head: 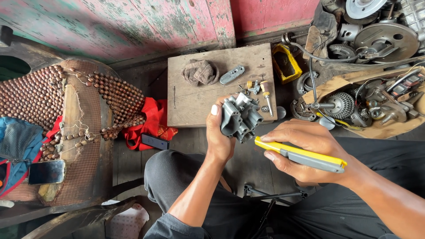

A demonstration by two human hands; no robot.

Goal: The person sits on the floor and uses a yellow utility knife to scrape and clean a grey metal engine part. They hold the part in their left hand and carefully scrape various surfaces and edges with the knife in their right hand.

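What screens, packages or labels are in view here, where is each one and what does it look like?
Phone: far left on the beaded seat cover, flat rectangle, dark glossy screen, switched off.
Small black case: on the floor by the red cloth, flat rectangle; cannot tell what it is.
Yellow container: right of the wooden board, open boxy shape, dark inside.

Grey carburetor body [239, 117], yellow-grey tool [305, 156]

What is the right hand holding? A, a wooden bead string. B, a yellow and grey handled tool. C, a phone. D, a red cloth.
B: the right hand grips a yellow and grey tool, its tip pointed at the grey metal part held in the left hand.
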